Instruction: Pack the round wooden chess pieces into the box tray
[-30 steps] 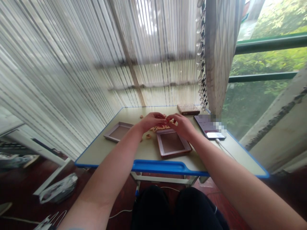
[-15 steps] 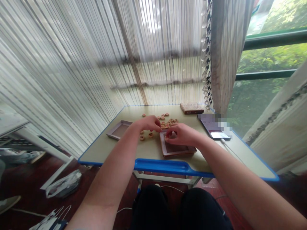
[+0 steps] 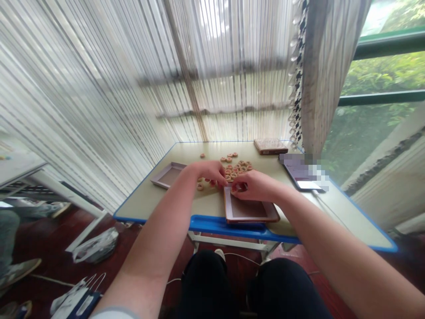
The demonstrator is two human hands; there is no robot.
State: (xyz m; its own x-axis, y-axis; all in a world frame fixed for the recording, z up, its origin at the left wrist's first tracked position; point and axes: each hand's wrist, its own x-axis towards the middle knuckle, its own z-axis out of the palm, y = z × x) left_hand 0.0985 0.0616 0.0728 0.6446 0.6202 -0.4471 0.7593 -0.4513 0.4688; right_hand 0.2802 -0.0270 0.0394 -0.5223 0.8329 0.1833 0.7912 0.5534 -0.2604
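A shallow box tray (image 3: 252,219) lies at the front of the table, its near edge over the blue trim. My right hand (image 3: 254,184) reaches over its far left corner, thumb and fingers pinched round a small round piece, apparently a Chinese chess piece. At the same corner, from the left, my left hand (image 3: 210,172) has its fingertips pressed together; what they hold, if anything, is hidden. Round wooden Chinese chess pieces (image 3: 241,169) lie loosely grouped just beyond both hands. Another chess piece (image 3: 199,187) rests left of the tray, with several more partly under my left hand.
A second shallow tray (image 3: 159,180) sits at the left of the table. At the back right is a flat patterned box (image 3: 270,146). A phone (image 3: 305,184) with a white cable (image 3: 327,207) lies on the right. Curtains (image 3: 232,88) hang behind the table.
The front tray has slid towards me and now overlaps the blue edge. Both hands stay by its far left corner, with small finger movements. The view has shifted slightly.
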